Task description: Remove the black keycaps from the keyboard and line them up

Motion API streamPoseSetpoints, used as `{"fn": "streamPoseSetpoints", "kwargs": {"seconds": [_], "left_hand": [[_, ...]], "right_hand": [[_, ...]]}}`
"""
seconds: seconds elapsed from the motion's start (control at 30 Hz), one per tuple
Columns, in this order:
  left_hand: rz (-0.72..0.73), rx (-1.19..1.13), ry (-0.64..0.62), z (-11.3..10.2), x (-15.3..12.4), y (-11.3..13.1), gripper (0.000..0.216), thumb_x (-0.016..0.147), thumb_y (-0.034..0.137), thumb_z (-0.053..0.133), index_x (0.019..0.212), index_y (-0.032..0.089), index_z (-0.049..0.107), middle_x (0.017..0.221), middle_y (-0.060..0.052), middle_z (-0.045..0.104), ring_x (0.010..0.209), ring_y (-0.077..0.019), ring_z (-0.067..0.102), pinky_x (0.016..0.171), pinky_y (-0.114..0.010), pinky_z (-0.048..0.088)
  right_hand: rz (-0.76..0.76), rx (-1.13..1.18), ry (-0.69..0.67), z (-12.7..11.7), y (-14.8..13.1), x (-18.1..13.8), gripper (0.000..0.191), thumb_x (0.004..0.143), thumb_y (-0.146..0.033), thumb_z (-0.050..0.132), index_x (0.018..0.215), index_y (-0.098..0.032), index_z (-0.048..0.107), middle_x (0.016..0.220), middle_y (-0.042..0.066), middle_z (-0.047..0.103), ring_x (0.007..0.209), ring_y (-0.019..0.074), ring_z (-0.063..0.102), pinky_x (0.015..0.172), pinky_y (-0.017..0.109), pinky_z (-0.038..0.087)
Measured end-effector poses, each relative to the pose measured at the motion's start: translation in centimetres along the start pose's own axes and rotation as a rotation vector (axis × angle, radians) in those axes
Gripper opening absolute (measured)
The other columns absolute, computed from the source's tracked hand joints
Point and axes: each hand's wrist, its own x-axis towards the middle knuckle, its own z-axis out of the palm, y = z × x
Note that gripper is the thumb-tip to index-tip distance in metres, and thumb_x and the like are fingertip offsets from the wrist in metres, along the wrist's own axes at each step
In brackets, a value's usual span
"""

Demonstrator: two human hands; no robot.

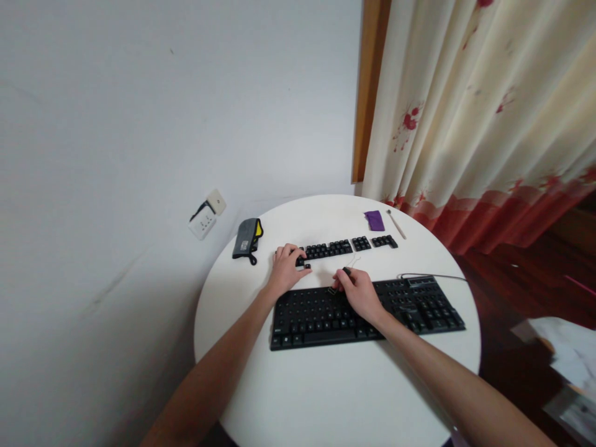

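Note:
A black keyboard (326,337) lies across the front of the table, many keycaps off its upper left part. Above that part, my right hand (358,293) is closed around a small black-handled tool, which looks like a keycap puller (346,271); thin pale wires stick out beyond the fingers. My left hand (285,270) rests at the left end of a row of loose black keycaps (328,249), thumb and forefinger apart. One loose keycap (307,266) sits by the thumb tip. What lies under the other left fingers is hidden.
Behind the keycaps are a purple cloth pouch (374,220) and a thin brush-like stick (397,225). A grey pouch with yellow lining (246,239) stands at the back left. The keyboard cable (433,275) runs off the right edge of the round white table (335,385). A wall socket (202,222) is at left.

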Motion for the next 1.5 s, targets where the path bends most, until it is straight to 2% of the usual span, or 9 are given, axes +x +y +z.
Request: {"fn": "streamPoseSetpoints", "kwargs": {"seconds": [0.6,0.83,0.93,1.0,1.07,1.2,1.3,1.4,1.5], "left_hand": [[-0.116,0.076,0.030,0.7,0.4,-0.1,0.045,0.066,0.034,0.080,0.107,0.027,0.061,0.117,-0.006,0.050,0.109,-0.0308,0.042,0.091,-0.044,0.034],[-0.123,0.067,0.046,0.6,0.4,-0.2,0.051,0.066,0.035,0.080,0.113,0.027,0.061,0.119,-0.007,0.051,0.109,-0.0318,0.043,0.090,-0.045,0.036],[-0.074,0.000,0.055,0.1,0.3,0.2,0.043,0.071,0.034,0.076,0.111,0.025,0.062,0.115,-0.007,0.054,0.108,-0.0298,0.045,0.093,-0.044,0.036],[0.039,-0.107,-0.001,-0.4,0.0,0.8,0.029,0.080,0.031,0.068,0.107,0.023,0.063,0.108,-0.006,0.058,0.105,-0.0257,0.049,0.094,-0.041,0.037],[0.174,-0.232,-0.132,-0.8,-0.5,1.6,0.018,0.086,0.027,0.059,0.102,0.021,0.064,0.099,-0.004,0.061,0.097,-0.0209,0.054,0.090,-0.035,0.041],[0.306,-0.336,-0.383,-1.4,-1.8,3.3,0.013,0.087,0.024,0.056,0.095,0.020,0.066,0.088,-0.002,0.063,0.079,-0.0159,0.058,0.073,-0.027,0.045],[0.334,-0.338,-0.423,-1.4,-2.1,3.8,0.013,0.085,0.020,0.057,0.095,0.020,0.066,0.088,-0.001,0.064,0.079,-0.0151,0.058,0.073,-0.025,0.044],[0.336,-0.339,-0.443,-1.3,-2.1,3.8,0.017,0.085,0.015,0.055,0.097,0.020,0.067,0.086,-0.001,0.063,0.077,-0.0138,0.057,0.072,-0.024,0.043],[0.324,-0.347,-0.453,-1.4,-1.9,3.8,0.017,0.086,0.015,0.054,0.095,0.019,0.067,0.087,-0.001,0.063,0.077,-0.0137,0.057,0.072,-0.024,0.043]], "right_hand": [[0.000,0.007,-0.028,0.2,0.3,-0.1,0.043,0.092,-0.043,0.045,0.067,-0.016,0.066,0.068,0.006,0.070,0.061,0.0167,0.061,0.064,0.027,0.046],[-0.023,-0.025,-0.019,-0.1,-0.2,0.0,0.037,0.092,-0.039,0.047,0.072,-0.016,0.068,0.071,0.004,0.069,0.067,0.0167,0.061,0.065,0.026,0.044],[-0.064,-0.070,-0.070,-0.6,-0.7,0.0,0.034,0.092,-0.037,0.047,0.077,-0.015,0.069,0.070,0.003,0.066,0.066,0.0162,0.059,0.062,0.025,0.042],[-0.110,-0.091,-0.162,-0.9,-1.0,-0.1,0.033,0.092,-0.035,0.047,0.077,-0.016,0.069,0.069,0.002,0.066,0.065,0.0159,0.058,0.063,0.025,0.041],[-0.172,-0.107,-0.255,-1.1,-1.3,-0.3,0.032,0.093,-0.033,0.047,0.077,-0.016,0.069,0.072,0.002,0.067,0.067,0.0161,0.058,0.066,0.025,0.042],[-0.282,-0.151,-0.377,-1.2,-1.7,-0.7,0.030,0.094,-0.030,0.046,0.074,-0.017,0.065,0.075,0.002,0.066,0.068,0.0158,0.057,0.067,0.026,0.042],[-0.353,-0.176,-0.513,-1.3,-2.0,-1.0,0.031,0.094,-0.030,0.048,0.068,-0.018,0.061,0.072,0.002,0.064,0.067,0.0152,0.055,0.067,0.025,0.042],[-0.421,-0.198,-0.662,-1.5,-2.2,-1.1,0.028,0.093,-0.029,0.051,0.071,-0.017,0.063,0.080,0.004,0.066,0.073,0.0156,0.058,0.071,0.025,0.042],[-0.400,-0.318,-0.633,-1.5,-2.1,-1.2,0.026,0.092,-0.030,0.051,0.074,-0.016,0.064,0.081,0.006,0.067,0.074,0.0167,0.059,0.071,0.026,0.041]]}}
